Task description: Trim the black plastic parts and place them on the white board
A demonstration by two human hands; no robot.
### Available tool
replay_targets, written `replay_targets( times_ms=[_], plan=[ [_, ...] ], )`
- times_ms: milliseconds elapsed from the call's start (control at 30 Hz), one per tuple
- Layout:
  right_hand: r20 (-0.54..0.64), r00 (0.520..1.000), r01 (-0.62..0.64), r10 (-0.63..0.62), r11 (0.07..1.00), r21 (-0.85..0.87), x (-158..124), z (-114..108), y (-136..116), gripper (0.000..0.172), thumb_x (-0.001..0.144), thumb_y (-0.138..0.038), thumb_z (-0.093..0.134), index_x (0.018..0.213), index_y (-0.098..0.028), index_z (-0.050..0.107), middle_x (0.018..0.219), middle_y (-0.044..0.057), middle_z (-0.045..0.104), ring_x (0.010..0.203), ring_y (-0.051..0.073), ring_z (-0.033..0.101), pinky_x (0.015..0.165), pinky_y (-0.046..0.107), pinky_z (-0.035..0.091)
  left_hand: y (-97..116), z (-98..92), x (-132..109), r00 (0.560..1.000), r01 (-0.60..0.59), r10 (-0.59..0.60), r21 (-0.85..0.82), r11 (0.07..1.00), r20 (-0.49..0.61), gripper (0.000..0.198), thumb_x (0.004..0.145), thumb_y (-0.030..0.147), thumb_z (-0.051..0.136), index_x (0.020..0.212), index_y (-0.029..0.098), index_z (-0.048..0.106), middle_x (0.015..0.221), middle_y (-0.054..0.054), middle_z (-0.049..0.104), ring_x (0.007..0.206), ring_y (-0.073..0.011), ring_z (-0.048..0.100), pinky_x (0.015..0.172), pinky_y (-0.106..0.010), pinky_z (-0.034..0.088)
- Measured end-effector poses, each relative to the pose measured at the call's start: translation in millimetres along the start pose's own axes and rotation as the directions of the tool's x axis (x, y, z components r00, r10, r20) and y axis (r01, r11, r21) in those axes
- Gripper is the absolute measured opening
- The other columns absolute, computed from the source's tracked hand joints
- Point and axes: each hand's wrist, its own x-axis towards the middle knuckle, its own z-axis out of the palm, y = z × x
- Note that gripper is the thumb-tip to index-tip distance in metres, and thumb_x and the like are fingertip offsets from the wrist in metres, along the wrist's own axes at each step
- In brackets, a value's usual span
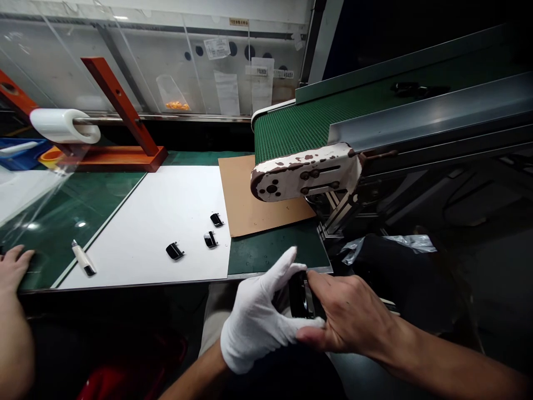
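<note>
My left hand (pixel 258 311), in a white glove, is closed around one side of a glossy black plastic part (pixel 300 294). Bare, my right hand (pixel 350 311) grips the same part from the other side, with thumb and fingers at its ends. Both hands are just off the table's front edge, and they hide much of the part. On the white sheet (pixel 137 222) to the left lie three small black parts: one (pixel 175 251) nearer the front, another (pixel 210 239) beside it, and a third (pixel 216 220) farther back.
A green conveyor belt (pixel 300 128) overhangs the cardboard sheet (pixel 241 205) and carries dark parts (pixel 418 90). At left are a white cutter-like tool (pixel 83 259), another person's hand (pixel 14 266), and a film roll (pixel 62 125) on an orange stand (pixel 125 111).
</note>
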Motion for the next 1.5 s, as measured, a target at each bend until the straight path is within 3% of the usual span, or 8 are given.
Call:
replay_targets(
  times_ms=[300, 500, 700, 867, 1167, 1500],
  plan=[
    [-0.038, 0.999, 0.036, -0.038, 0.998, -0.056, 3, 1, -2, 0.083, 0.090, -0.072, 0.006, 0.075, -0.011, 0.061, 0.055, 0.006, 0.061, 0.045, 0.022, 0.062, 0.041, 0.032, 0.032, -7, 2.3, -1, 0.998, 0.058, -0.059, -0.035, 0.998, -0.030, 0.095, 0.056, 0.029, 0.090, 0.140, 0.021, 0.046, 0.112, -0.004, 0.072, 0.095, -0.0204, 0.071, 0.093, -0.028, 0.056],
    [-0.102, 0.994, 0.022, -0.024, 0.999, -0.024, 8, -4, -4, 0.084, 0.087, -0.076, 0.010, 0.074, -0.010, 0.061, 0.054, 0.006, 0.058, 0.044, 0.022, 0.060, 0.042, 0.031, 0.036, -5, 0.5, 2, 0.998, 0.056, -0.057, -0.228, 0.972, 0.005, 0.102, 0.056, 0.019, 0.091, 0.143, 0.035, 0.040, 0.118, 0.005, 0.069, 0.104, -0.0161, 0.068, 0.099, -0.022, 0.052],
    [-0.007, 0.999, -0.050, 0.050, 0.998, 0.025, 6, -5, -6, 0.090, 0.084, -0.080, 0.010, 0.081, -0.008, 0.064, 0.055, 0.008, 0.062, 0.045, 0.026, 0.063, 0.040, 0.033, 0.033, -6, -0.4, 1, 0.998, 0.063, -0.059, -0.203, 0.977, 0.027, 0.106, 0.053, 0.020, 0.092, 0.142, 0.040, 0.038, 0.119, 0.008, 0.068, 0.105, -0.0145, 0.067, 0.101, -0.020, 0.050],
    [0.009, 0.999, -0.040, 0.040, 0.999, 0.002, 4, -3, -6, 0.088, 0.086, -0.077, 0.008, 0.080, -0.009, 0.062, 0.057, 0.009, 0.063, 0.047, 0.026, 0.064, 0.041, 0.034, 0.032, -6, -1.6, 0, 0.997, 0.081, -0.080, -0.154, 0.985, 0.017, 0.103, 0.054, 0.023, 0.092, 0.142, 0.037, 0.040, 0.119, 0.005, 0.069, 0.108, -0.0162, 0.067, 0.100, -0.021, 0.050],
    [-0.111, 0.993, 0.030, -0.043, 0.993, -0.115, 6, -2, -7, 0.084, 0.092, -0.068, 0.004, 0.071, -0.011, 0.061, 0.051, 0.006, 0.058, 0.041, 0.020, 0.060, 0.039, 0.032, 0.028, -4, -0.5, 3, 0.999, 0.006, -0.006, -0.008, 1.000, -0.031, 0.095, 0.056, 0.032, 0.091, 0.140, 0.020, 0.047, 0.115, -0.004, 0.071, 0.100, -0.0202, 0.070, 0.096, -0.024, 0.055],
    [-0.101, 0.993, 0.041, -0.056, 0.989, -0.145, 4, 5, -5, 0.084, 0.093, -0.065, 0.002, 0.069, -0.012, 0.061, 0.049, 0.005, 0.058, 0.039, 0.019, 0.059, 0.040, 0.032, 0.024, -8, -0.9, 2, 0.999, 0.027, -0.026, 0.020, 0.999, -0.027, 0.088, 0.060, 0.034, 0.088, 0.138, 0.017, 0.049, 0.113, -0.008, 0.072, 0.098, -0.0244, 0.071, 0.093, -0.031, 0.058]
  ],
)
